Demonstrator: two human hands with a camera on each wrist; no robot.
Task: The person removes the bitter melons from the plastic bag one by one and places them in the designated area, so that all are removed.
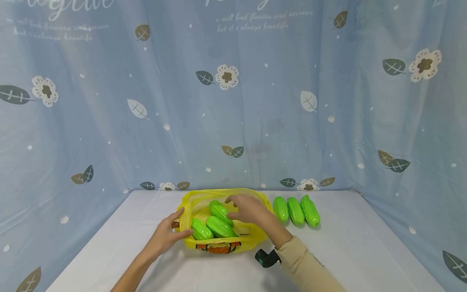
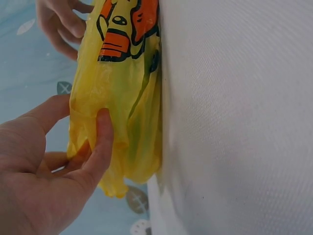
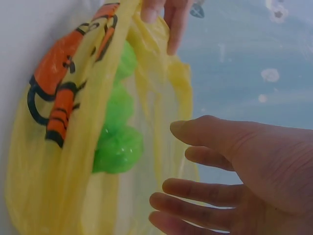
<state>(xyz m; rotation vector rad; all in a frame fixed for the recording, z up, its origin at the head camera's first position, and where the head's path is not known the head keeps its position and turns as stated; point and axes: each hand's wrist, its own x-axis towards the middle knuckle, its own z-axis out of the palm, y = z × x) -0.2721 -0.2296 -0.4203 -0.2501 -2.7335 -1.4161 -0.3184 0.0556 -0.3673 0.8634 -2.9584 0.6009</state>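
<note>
A yellow plastic bag (image 1: 251,241) with an orange and black print lies on the table, its mouth spread wide. Three glossy light green, ridged, gourd-like vegetables (image 1: 220,227) are inside it. My left hand (image 1: 166,233) grips the bag's left side; in the left wrist view its thumb and fingers (image 2: 101,142) pinch the yellow film. Over the bag's mouth, on the right side, hovers my right hand (image 1: 248,209). Its fingers (image 3: 205,192) are spread apart with nothing between them, near the vegetables (image 3: 120,149) in the right wrist view.
Three more green vegetables (image 1: 296,211) lie side by side on the white table (image 1: 357,243), right of the bag. A small black object (image 1: 267,258) shows by the right wrist. A blue patterned curtain (image 1: 270,121) surrounds the table at the back and sides.
</note>
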